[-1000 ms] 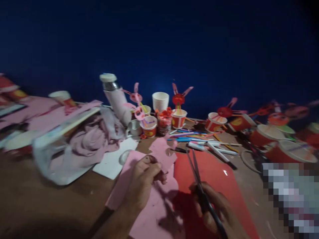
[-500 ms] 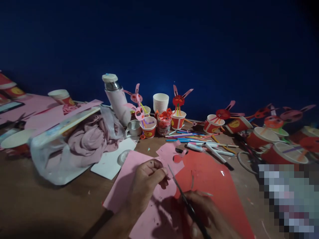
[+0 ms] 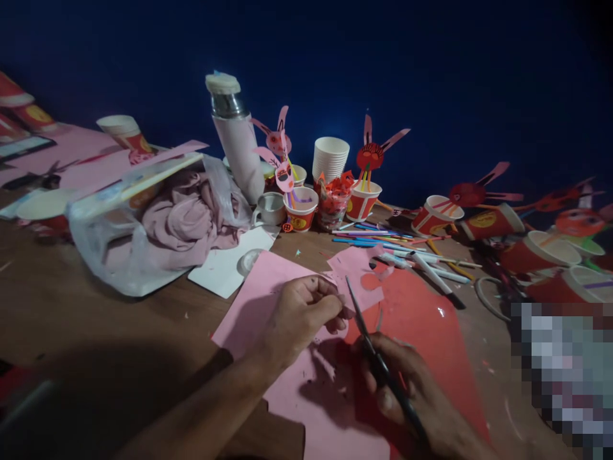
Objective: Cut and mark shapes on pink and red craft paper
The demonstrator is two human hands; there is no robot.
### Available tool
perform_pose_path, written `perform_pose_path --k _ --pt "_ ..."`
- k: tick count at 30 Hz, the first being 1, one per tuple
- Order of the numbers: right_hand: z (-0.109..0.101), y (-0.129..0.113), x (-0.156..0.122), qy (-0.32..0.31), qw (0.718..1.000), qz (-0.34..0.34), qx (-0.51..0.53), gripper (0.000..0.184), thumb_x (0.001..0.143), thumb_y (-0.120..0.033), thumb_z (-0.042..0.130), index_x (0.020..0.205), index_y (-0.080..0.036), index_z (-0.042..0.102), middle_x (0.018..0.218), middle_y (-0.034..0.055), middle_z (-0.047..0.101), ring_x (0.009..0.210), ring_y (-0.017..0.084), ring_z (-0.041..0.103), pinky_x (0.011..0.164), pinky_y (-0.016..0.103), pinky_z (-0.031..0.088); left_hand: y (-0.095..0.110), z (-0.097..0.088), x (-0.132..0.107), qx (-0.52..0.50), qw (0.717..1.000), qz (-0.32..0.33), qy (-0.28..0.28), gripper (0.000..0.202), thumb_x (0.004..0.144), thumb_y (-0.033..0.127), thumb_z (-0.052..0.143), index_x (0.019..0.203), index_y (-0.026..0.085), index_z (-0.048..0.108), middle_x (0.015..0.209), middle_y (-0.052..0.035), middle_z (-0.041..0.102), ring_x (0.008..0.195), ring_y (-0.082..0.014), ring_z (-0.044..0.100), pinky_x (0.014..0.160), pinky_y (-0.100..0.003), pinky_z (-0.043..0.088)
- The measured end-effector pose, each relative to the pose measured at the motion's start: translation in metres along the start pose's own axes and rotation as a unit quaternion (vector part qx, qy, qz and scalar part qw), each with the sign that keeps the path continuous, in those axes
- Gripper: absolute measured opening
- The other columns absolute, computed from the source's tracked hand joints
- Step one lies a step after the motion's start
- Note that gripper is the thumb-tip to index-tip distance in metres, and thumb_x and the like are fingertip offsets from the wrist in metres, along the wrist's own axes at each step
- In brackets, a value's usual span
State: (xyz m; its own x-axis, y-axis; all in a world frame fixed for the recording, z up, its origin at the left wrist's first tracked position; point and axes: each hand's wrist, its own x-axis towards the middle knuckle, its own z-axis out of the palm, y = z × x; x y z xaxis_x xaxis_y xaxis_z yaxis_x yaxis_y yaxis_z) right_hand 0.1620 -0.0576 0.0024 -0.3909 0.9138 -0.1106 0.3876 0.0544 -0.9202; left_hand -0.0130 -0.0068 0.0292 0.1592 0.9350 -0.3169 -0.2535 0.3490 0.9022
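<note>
My left hand [image 3: 304, 313] is pinched closed above a pink paper sheet [image 3: 256, 284]; whatever sits between its fingertips is too small or hidden to name. In my right hand [image 3: 407, 377] is a pair of dark-handled scissors [image 3: 371, 348]. Their blades look nearly together and point up and away, close beside the left fingertips. Beneath the right hand lies a red sheet [image 3: 440, 358], partly under the pink paper. A cut pink scrap [image 3: 357, 291] with a rounded notch rests just beyond the left fingers. Small dark bits dot the pink sheet.
Behind the paper lie several markers and thin sticks [image 3: 378, 243]. Paper cups with bunny-eared paper figures [image 3: 364, 201] line the back, near a white flask [image 3: 238, 150] and a stack of white cups [image 3: 330, 156]. A plastic bag with pink cloth [image 3: 179, 220] is at left.
The view has tipped downward and turned left, so the table sits higher and further right in the picture. My left hand stays pinched and my right still grips the scissors beside it.
</note>
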Motion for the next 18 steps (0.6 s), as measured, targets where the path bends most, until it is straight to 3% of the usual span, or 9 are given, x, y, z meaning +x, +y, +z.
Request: perform_pose_path --k 7,18 --pt "-0.0006 0.0032 0.0011 -0.046 0.997 0.015 0.058 0.031 0.069 -0.049 0.054 0.082 -0.021 0.055 0.063 -0.0035 0.046 0.056 0.012 0.039 0.051 0.023 0.032 -0.0008 -0.0022 0.0006 0.033 0.999 0.015 -0.025 0.007 0.059 0.017 0.052 0.059 0.013 0.058 0.052 -0.0016 0.06 0.045 -0.0094 0.052 0.045 -0.021 0.04" --pt "0.0026 0.004 0.0033 -0.01 0.994 0.032 0.105 0.028 0.067 -0.043 0.061 0.084 -0.022 0.063 0.06 -0.0031 0.047 0.052 0.011 0.039 0.048 0.021 0.036 -0.0024 -0.004 0.0045 0.008 1.0 -0.011 -0.018 0.007 0.059 0.018 0.054 0.059 0.012 0.057 0.051 -0.0012 0.06 0.042 -0.0082 0.052 0.043 -0.019 0.042"
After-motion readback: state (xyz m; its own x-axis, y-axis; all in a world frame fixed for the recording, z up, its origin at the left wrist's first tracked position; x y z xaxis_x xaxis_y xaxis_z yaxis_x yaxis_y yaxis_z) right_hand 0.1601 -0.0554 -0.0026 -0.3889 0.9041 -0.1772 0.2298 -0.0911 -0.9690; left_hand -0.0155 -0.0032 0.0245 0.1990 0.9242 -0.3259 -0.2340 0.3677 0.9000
